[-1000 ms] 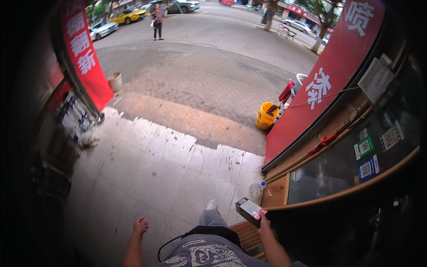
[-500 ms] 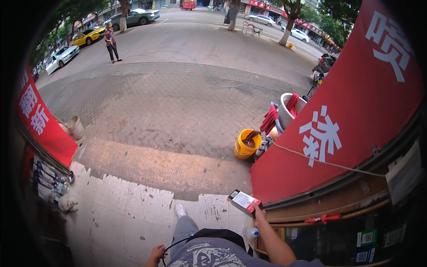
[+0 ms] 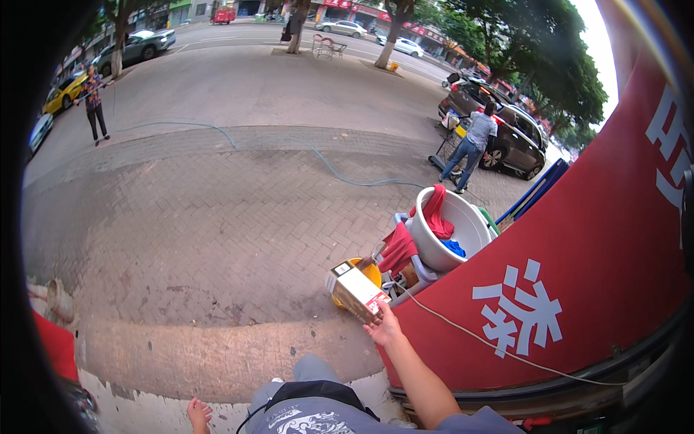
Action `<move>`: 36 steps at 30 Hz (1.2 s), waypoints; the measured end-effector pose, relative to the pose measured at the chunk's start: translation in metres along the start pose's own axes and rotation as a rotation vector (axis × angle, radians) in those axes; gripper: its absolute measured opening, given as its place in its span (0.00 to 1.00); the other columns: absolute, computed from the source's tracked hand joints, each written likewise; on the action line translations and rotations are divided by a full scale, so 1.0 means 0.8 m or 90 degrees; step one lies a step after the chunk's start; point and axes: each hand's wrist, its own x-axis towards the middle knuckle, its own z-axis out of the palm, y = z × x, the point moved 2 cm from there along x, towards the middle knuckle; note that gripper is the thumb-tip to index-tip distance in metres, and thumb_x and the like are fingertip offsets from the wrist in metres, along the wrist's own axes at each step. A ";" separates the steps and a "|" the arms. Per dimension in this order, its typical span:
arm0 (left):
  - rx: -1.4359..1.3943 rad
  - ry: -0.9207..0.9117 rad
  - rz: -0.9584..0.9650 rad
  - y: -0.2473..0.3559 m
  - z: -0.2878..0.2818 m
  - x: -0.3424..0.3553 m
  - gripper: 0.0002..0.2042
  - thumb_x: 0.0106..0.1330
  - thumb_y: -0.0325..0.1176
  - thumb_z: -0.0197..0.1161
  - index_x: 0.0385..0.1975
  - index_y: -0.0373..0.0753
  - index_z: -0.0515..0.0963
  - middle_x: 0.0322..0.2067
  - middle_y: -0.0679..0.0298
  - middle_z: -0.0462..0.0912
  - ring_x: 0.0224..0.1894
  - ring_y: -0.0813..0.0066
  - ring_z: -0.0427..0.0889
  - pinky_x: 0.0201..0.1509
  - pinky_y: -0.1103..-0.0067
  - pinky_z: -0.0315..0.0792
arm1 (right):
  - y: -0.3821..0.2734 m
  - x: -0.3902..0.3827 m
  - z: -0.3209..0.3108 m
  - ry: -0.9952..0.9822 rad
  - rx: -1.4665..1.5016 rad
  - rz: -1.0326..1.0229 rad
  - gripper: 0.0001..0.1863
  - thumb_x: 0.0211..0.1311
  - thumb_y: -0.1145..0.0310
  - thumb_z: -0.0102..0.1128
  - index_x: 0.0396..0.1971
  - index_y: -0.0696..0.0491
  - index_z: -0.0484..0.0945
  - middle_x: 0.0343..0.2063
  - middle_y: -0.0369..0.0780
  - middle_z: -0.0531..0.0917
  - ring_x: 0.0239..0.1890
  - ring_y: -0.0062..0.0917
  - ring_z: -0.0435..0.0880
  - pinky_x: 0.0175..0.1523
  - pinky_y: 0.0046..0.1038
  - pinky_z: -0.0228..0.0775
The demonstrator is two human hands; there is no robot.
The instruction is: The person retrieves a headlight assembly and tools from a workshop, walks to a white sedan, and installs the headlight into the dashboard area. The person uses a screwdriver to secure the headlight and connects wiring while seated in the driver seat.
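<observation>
Head view: your left hand (image 3: pixel 199 414) hangs low near the lower edge, its fingers loosely curled and a little apart.
Right hand (image 3: pixel 384 325): stretched out in front of you, your fingers closed on the near end of a box (image 3: pixel 354 288).
Box: long, white and brownish with a red patch beside your fingers; it juts forward and left of them.
Sign panel (image 3: pixel 578 239): red with white characters, right of your right fingers.
Bucket (image 3: pixel 371 272): yellow, just beyond those fingertips, partly covered by the box from your viewpoint.
Tub (image 3: pixel 470 223): large and white, farther out and right of your grip, with red cloth (image 3: pixel 435 215) and blue cloth (image 3: pixel 454 247) in it.
Hose (image 3: pixel 343 176): blue, across the paving well ahead of your fingers.
Person in a striped shirt (image 3: pixel 481 130): far beyond your right fingers, beside a dark car (image 3: pixel 517 137).
</observation>
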 end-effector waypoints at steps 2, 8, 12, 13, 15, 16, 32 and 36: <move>0.013 0.000 0.090 0.096 0.033 0.062 0.21 0.74 0.45 0.54 0.65 0.51 0.69 0.38 0.64 0.81 0.28 0.72 0.81 0.24 0.73 0.73 | -0.063 0.045 0.028 -0.023 0.105 -0.040 0.30 0.57 0.40 0.69 0.46 0.49 0.74 0.40 0.37 0.77 0.46 0.31 0.75 0.51 0.39 0.71; 0.005 -0.064 0.170 0.279 0.189 0.215 0.21 0.73 0.43 0.58 0.63 0.45 0.71 0.37 0.62 0.83 0.29 0.70 0.83 0.27 0.67 0.77 | -0.268 0.196 0.045 -0.027 0.324 -0.213 0.43 0.59 0.34 0.63 0.59 0.56 0.69 0.51 0.41 0.76 0.51 0.34 0.78 0.50 0.36 0.74; 0.172 -0.181 0.049 0.332 0.375 0.263 0.20 0.74 0.42 0.57 0.62 0.43 0.71 0.40 0.60 0.83 0.33 0.69 0.82 0.32 0.67 0.77 | -0.402 0.282 -0.018 0.032 0.456 -0.304 0.38 0.56 0.31 0.64 0.52 0.48 0.72 0.49 0.38 0.78 0.46 0.31 0.79 0.47 0.34 0.74; 0.206 -0.218 0.027 0.348 0.415 0.267 0.20 0.74 0.42 0.57 0.62 0.42 0.71 0.40 0.60 0.83 0.34 0.68 0.82 0.34 0.67 0.77 | -0.434 0.297 -0.039 0.063 0.526 -0.298 0.36 0.56 0.32 0.64 0.51 0.47 0.73 0.49 0.38 0.78 0.47 0.31 0.79 0.47 0.35 0.73; 0.244 -0.260 0.000 0.390 0.475 0.275 0.20 0.75 0.42 0.56 0.62 0.42 0.71 0.41 0.59 0.83 0.37 0.68 0.82 0.37 0.67 0.77 | -0.502 0.314 -0.081 0.145 0.548 -0.349 0.33 0.59 0.31 0.58 0.52 0.42 0.73 0.50 0.35 0.78 0.48 0.31 0.77 0.49 0.36 0.71; 0.252 -0.265 -0.005 0.413 0.495 0.281 0.20 0.75 0.41 0.56 0.62 0.41 0.72 0.42 0.59 0.83 0.38 0.67 0.82 0.38 0.67 0.77 | -0.536 0.316 -0.100 0.197 0.543 -0.381 0.33 0.61 0.30 0.55 0.53 0.40 0.73 0.50 0.33 0.77 0.49 0.30 0.76 0.50 0.36 0.71; 0.288 -0.291 0.096 0.683 0.514 0.489 0.19 0.76 0.39 0.55 0.60 0.35 0.74 0.48 0.56 0.83 0.51 0.64 0.82 0.52 0.68 0.79 | -0.462 0.499 0.109 0.553 -0.012 -0.464 0.14 0.67 0.71 0.60 0.50 0.56 0.81 0.37 0.37 0.86 0.32 0.23 0.85 0.33 0.24 0.77; 0.288 -0.273 0.021 0.713 0.510 0.585 0.17 0.72 0.39 0.60 0.55 0.37 0.74 0.40 0.55 0.85 0.40 0.62 0.85 0.38 0.66 0.80 | -0.417 0.550 0.280 0.496 -0.032 -0.581 0.13 0.63 0.78 0.56 0.47 0.58 0.81 0.37 0.36 0.85 0.31 0.18 0.84 0.31 0.20 0.72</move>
